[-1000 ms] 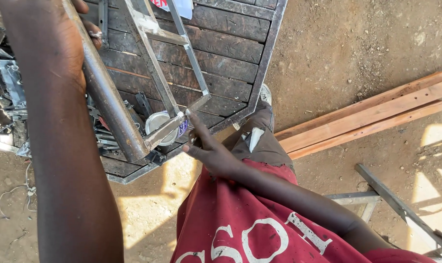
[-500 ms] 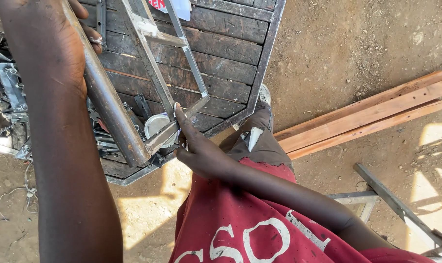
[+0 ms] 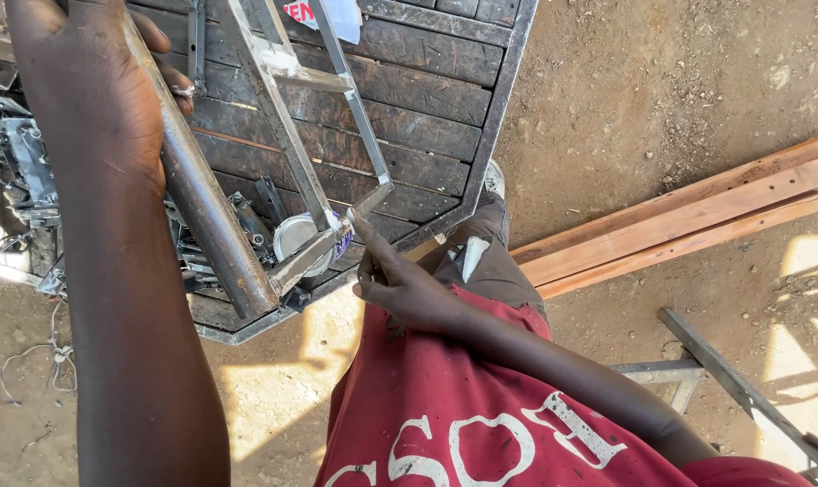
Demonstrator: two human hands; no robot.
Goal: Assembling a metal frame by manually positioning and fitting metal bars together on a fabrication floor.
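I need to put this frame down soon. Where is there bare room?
Free: the dirt between the table and wooden planks. Crowded: the table's left end, with a tin and metal scraps, by the left hand.

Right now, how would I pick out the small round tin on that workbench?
Start at the dark plank workbench with its metal rim, and go to its near edge, where the welded metal frame gripped by the left hand comes to a corner. The round tin lies just under that corner, near the right hand. Its shiny silver lid is the only round, bright thing there.
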